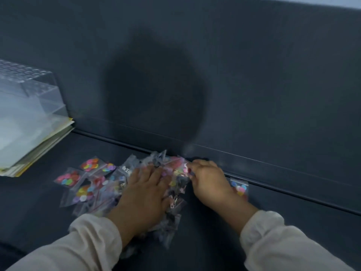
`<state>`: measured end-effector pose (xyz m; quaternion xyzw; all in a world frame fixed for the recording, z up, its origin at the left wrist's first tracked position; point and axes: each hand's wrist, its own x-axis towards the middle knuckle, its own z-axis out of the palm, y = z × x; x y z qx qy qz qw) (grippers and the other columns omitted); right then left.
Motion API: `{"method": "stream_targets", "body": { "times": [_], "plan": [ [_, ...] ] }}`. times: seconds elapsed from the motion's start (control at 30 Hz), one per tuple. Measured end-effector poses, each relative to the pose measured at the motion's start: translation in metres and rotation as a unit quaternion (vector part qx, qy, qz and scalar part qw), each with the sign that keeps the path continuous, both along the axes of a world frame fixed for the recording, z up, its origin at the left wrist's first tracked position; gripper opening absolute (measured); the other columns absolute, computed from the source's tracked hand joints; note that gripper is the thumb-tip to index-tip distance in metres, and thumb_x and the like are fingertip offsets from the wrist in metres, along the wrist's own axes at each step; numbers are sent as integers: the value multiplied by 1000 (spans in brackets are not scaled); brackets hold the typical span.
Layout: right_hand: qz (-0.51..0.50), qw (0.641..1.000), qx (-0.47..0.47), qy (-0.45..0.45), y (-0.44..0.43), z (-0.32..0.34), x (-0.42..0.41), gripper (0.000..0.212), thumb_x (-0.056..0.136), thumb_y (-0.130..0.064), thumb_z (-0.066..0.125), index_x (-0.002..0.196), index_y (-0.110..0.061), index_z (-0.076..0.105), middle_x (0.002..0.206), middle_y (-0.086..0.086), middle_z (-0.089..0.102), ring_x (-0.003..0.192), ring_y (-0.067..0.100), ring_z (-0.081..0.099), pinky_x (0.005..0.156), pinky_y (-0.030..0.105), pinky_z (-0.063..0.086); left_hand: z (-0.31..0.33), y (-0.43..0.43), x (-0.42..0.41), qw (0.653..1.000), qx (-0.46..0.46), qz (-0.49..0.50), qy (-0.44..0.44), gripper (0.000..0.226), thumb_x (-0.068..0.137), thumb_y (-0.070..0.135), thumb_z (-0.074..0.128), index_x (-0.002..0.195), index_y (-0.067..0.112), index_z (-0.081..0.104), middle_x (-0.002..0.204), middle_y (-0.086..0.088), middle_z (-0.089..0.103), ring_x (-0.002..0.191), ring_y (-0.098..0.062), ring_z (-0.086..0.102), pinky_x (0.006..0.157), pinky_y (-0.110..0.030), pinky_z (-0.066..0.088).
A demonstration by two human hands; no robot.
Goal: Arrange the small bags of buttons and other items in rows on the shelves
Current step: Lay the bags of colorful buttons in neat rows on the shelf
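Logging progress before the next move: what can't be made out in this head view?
Pile: head view, left hand lies flat on it; bags beneath hidden.
Right hand: head view, fingertips blurred; cannot tell whether they pinch a bag.
Lone bag: head view, partly hidden behind the right wrist.
Clear box: head view, cut off by the left edge; contents blurred.

A heap of clear plastic bags of coloured buttons point(176, 194) is pressed by the left hand point(144, 192) and pinched by the right hand point(209, 180).
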<state>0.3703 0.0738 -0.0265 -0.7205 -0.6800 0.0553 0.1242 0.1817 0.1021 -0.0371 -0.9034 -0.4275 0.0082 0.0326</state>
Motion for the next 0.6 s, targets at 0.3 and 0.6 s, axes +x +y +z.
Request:
{"method": "stream_targets", "body": {
  "times": [0.3, 0.6],
  "plan": [
    [16, 999, -37, 30, 29, -11, -38, 36, 81, -8, 54, 114, -23, 60, 115, 2, 56, 106, 24, 45, 88, 26, 41, 3, 40, -50, 998, 31, 62, 9, 56, 77, 50, 34, 110, 19, 67, 117, -11, 65, 111, -37, 58, 90, -50, 34],
    [-122, 948, 32, 291, -3, 0, -37, 17, 92, -19, 54, 99, -28, 66, 91, -6, 69, 88, 13, 62, 80, 24, 46, 15, 38, 2, 992, -39, -99, -63, 54, 81, 34, 37, 133, 22, 48, 136, -1, 51, 124, -23, 47, 104, -40, 31]
  ]
}}
